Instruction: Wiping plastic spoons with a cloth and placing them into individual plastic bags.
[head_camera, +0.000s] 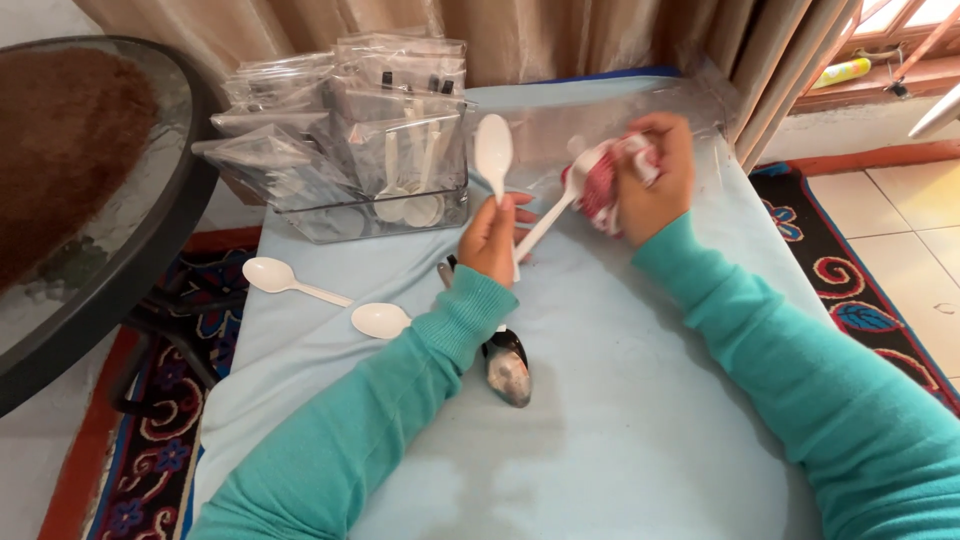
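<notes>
My left hand grips two white plastic spoons by their handles. One spoon stands upright with its bowl up. The other spoon slants to the right, and its bowl is wrapped in a red and white cloth. My right hand presses that cloth around the bowl. Both arms wear teal sleeves. A metal spoon lies on the light blue table cover under my left forearm.
Two more white spoons lie on the cover at the left. A clear bin holds bagged spoons, with stacked clear bags above. A round glass table stands left; curtains hang behind.
</notes>
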